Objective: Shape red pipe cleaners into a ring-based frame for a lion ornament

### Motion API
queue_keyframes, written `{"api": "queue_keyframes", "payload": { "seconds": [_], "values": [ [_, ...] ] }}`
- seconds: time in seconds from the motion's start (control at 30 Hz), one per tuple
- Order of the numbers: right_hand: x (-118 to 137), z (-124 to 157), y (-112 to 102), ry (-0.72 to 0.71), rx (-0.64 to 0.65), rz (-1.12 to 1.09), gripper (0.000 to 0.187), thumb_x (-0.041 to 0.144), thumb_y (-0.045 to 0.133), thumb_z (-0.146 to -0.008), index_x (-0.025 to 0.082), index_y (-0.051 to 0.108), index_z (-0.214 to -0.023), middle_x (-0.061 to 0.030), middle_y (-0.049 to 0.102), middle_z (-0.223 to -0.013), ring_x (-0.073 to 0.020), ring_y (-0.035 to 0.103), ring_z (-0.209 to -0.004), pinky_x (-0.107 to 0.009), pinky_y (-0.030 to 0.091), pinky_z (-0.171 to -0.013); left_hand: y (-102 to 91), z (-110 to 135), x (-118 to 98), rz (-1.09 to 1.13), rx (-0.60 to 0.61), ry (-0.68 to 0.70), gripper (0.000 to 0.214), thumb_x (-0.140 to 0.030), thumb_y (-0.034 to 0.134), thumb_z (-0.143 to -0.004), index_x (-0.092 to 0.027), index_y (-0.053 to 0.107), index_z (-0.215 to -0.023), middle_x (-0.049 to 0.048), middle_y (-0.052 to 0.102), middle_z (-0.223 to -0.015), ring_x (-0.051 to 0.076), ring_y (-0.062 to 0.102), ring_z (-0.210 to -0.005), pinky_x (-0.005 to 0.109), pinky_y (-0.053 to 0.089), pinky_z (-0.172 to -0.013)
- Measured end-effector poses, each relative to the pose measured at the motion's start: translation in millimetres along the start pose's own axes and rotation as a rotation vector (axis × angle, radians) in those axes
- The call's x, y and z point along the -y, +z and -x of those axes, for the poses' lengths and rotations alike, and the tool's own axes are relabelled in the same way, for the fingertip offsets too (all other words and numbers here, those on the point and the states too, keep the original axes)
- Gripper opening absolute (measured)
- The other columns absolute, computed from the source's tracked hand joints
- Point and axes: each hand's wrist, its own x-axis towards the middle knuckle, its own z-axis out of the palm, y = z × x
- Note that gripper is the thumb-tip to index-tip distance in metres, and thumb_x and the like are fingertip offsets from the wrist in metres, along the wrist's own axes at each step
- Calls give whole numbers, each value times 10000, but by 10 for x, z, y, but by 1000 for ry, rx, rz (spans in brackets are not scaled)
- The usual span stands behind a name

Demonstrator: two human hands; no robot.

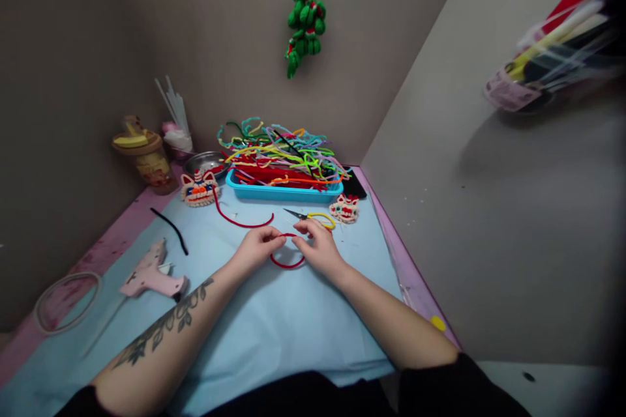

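Between my two hands a red pipe cleaner [287, 266] is bent into a loop, its lower curve hanging toward me. My left hand [260, 246] pinches it on the left side, and my right hand [317, 246] pinches it on the right. Just beyond my right hand lie scissors with yellow handles [320, 219], blades pointing left. Another red pipe cleaner [239, 224] curves across the cloth beyond my left hand, reaching a cream animal-face piece [199, 189] with blue and orange parts. A smaller cream and red face piece [345, 208] sits to the right.
A blue tray [283, 194] heaped with colourful pipe cleaners stands at the back, with a metal bowl [208, 163] beside it. Left lie a pink glue gun [154, 275], a black pipe cleaner [170, 230] and a coiled cable [68, 303]. A dark phone-like slab [354, 184] is right of the tray.
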Motion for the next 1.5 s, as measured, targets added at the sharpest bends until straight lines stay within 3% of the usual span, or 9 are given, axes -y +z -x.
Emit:
{"api": "queue_keyframes", "payload": {
  "seconds": [0.3, 0.43, 0.6, 0.8, 0.93, 1.03, 1.1, 1.17, 1.5],
  "values": [
    [44, 37, -40, -150, -63, -35, 110, 234, 528, -854, 220, 592, -766, -40, 597, -829, -189, 552, -863, -347, 439, -822, 72, 74, -52, -226, 51, 69, 268, -401, 585, -717, -141, 645, -691, 16, 602, -618, 139, 484, -585, 253, 374, -573],
    [35, -125, -280, -26, -362, -142, 146, 293, 498, -884, 210, 547, -774, -16, 552, -780, -161, 528, -766, -299, 430, -726, 70, 58, -36, -197, 25, 35, 260, -403, 599, -701, -145, 627, -678, 14, 595, -608, 142, 494, -584, 256, 381, -576],
    [-12, -812, -607, -74, -598, 19, 227, 366, 450, -909, 201, 560, -798, -34, 555, -806, -174, 518, -790, -309, 427, -739, 37, -7, 61, -62, -14, -15, 299, -439, 647, -671, -141, 624, -694, 5, 591, -603, 134, 502, -576, 247, 376, -568],
    [-227, -1428, -589, -67, -119, 569, 218, 390, 607, -811, 194, 689, -767, -131, 587, -1179, -330, 411, -1174, -501, 324, -974, -70, -57, 81, 58, -156, -71, 360, -479, 676, -644, -138, 668, -759, 3, 606, -611, 134, 501, -575, 244, 355, -570],
    [-266, -1206, -538, -63, -129, 437, 182, 320, 593, -817, 179, 689, -753, -125, 646, -1066, -268, 542, -1048, -440, 395, -936, -109, -65, 22, 110, -174, -93, 375, -477, 689, -617, -137, 684, -774, 27, 649, -669, 152, 537, -627, 251, 373, -599],
    [-167, -798, -418, 1, 40, 173, 339, 350, 520, -857, 187, 642, -586, -67, 687, -816, -205, 625, -842, -362, 464, -808, -92, -61, 14, 106, -124, -99, 373, -476, 688, -615, -134, 686, -764, 27, 651, -654, 152, 539, -619, 253, 378, -598],
    [-86, -497, -279, 71, 119, 4, 185, 356, 596, -795, 198, 693, -793, -44, 700, -858, -181, 632, -788, -314, 484, -717, -67, -47, 19, 57, -70, -72, 357, -467, 675, -631, -132, 689, -753, 21, 643, -632, 148, 527, -598, 252, 373, -582],
    [-30, -239, -128, 145, 177, -123, 275, 332, 671, -722, 200, 672, -963, -38, 698, -884, -155, 620, -718, -283, 487, -659, -37, -25, 18, -5, -29, -28, 335, -450, 660, -649, -131, 693, -748, 23, 645, -633, 147, 520, -590, 253, 374, -576],
    [-79, -6, 34, 379, -149, -394, 123, 302, 645, -696, 195, 583, -692, 32, 564, -576, -123, 507, -528, -250, 410, -520, 46, 6, 12, -112, -3, -10, 358, -463, 632, -672, -142, 637, -831, 15, 622, -684, 126, 495, -557, 237, 374, -531]
  ]
}}
